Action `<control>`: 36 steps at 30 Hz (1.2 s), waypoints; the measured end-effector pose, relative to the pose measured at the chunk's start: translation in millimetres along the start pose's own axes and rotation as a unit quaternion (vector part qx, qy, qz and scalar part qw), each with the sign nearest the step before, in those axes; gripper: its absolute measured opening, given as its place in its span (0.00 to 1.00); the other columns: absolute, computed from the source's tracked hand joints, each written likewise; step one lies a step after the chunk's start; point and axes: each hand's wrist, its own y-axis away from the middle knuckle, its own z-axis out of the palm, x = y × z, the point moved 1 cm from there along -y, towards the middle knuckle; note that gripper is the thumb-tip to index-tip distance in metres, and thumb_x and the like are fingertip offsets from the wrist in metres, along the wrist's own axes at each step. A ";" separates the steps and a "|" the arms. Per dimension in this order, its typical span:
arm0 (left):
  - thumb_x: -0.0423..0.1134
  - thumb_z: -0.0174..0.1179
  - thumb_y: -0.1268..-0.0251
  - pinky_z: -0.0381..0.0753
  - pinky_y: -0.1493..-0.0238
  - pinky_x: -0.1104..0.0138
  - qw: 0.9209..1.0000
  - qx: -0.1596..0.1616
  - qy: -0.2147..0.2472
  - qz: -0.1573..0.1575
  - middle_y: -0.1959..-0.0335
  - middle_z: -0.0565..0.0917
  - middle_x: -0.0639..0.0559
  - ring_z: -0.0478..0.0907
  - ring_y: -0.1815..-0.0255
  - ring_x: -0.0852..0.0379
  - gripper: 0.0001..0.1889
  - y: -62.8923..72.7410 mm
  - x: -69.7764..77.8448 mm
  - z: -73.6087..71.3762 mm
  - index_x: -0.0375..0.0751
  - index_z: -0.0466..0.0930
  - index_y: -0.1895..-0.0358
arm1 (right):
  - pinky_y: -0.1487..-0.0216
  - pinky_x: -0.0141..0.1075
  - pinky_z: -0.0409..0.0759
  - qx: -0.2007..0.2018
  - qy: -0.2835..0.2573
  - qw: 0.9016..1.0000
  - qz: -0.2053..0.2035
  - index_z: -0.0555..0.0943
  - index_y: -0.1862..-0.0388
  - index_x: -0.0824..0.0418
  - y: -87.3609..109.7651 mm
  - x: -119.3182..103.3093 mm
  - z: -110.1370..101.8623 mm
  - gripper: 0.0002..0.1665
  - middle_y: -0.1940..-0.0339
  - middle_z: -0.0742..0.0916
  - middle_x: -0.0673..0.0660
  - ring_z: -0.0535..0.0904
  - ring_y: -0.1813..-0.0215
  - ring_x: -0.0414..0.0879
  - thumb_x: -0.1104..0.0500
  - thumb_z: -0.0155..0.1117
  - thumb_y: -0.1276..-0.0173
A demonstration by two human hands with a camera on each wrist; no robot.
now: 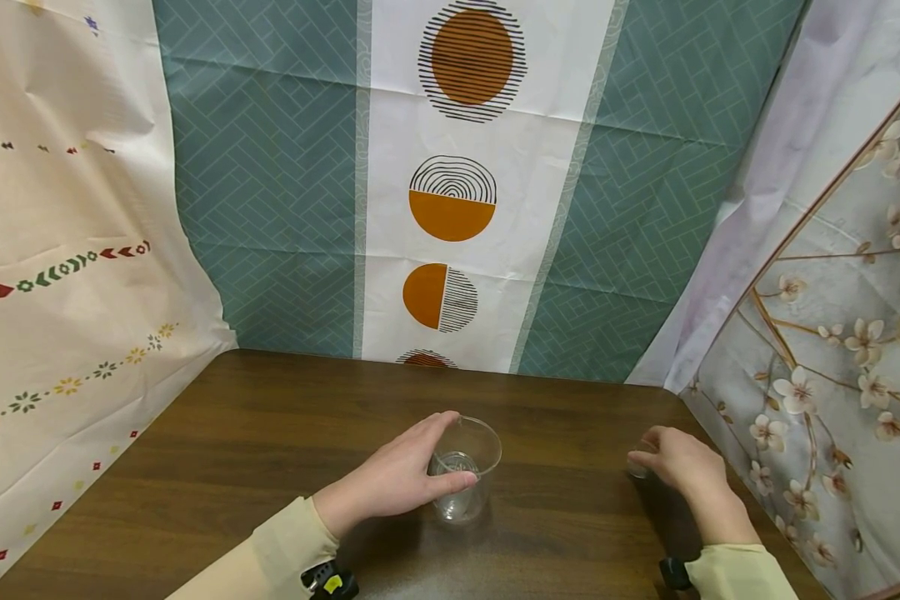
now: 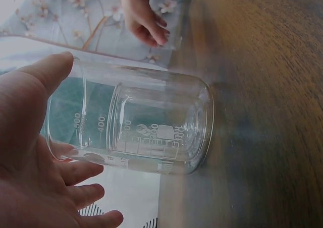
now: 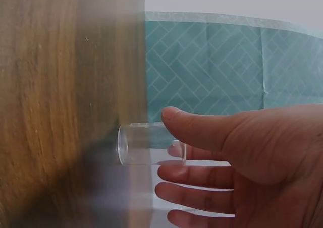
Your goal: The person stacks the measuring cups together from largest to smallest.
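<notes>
A large glass beaker (image 1: 482, 498) stands upright on the table, with white volume marks visible in the left wrist view. Inside it sits a smaller glass beaker (image 2: 156, 119), also printed in white. My left hand (image 1: 390, 479) holds the large one near its rim, thumb on one side and fingers on the other, the other fingers spread loosely. Far to the right, my right hand (image 1: 693, 467) pinches a tiny clear beaker (image 3: 146, 145) between thumb and fingertips. Its base is right at the tabletop; in the head view the hand mostly covers it.
The dark wooden table (image 1: 195, 467) ends at a green and white patterned curtain (image 1: 270, 208) behind. A cream cloth (image 1: 67, 333) hangs along the left side, a floral cloth (image 1: 832, 417) along the right, close to my right hand.
</notes>
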 end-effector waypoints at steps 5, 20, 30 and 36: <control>0.72 0.68 0.29 0.69 0.20 0.41 1.000 0.001 0.000 -0.001 0.15 0.67 0.45 0.65 0.15 0.44 0.53 0.0 0.2 0.4 0.41 0.62 0.13 | 0.53 0.63 0.84 0.001 -0.002 1.000 0.000 0.83 0.32 0.69 0.3 -4.9 1.9 0.40 0.38 0.88 0.71 0.86 0.42 0.71 0.38 0.74 0.24; 0.73 0.67 0.29 0.69 0.20 0.41 1.000 0.000 0.001 -0.001 0.15 0.67 0.45 0.65 0.15 0.45 0.53 0.8 -0.6 0.9 0.41 0.62 0.14 | 0.56 0.61 0.84 -0.013 -0.015 1.000 0.023 0.83 0.36 0.71 2.0 -3.9 -3.8 0.43 0.45 0.89 0.69 0.87 0.49 0.64 0.35 0.76 0.28; 0.73 0.67 0.29 0.70 0.21 0.41 1.000 -0.001 0.003 -0.002 0.15 0.68 0.46 0.66 0.16 0.46 0.53 0.7 -0.8 1.3 0.41 0.62 0.14 | 0.60 0.55 0.82 -0.020 -0.019 0.999 0.035 0.86 0.45 0.67 2.9 -5.3 -3.7 0.35 0.55 0.90 0.61 0.83 0.59 0.53 0.36 0.76 0.28; 0.72 0.67 0.29 0.68 0.20 0.42 1.000 -0.004 0.003 -0.004 0.14 0.67 0.46 0.65 0.15 0.45 0.53 0.1 -0.5 0.1 0.41 0.62 0.13 | 0.59 0.56 0.83 -0.015 -0.015 0.999 0.032 0.86 0.41 0.68 1.2 -5.8 -2.2 0.38 0.51 0.90 0.64 0.85 0.56 0.55 0.35 0.75 0.27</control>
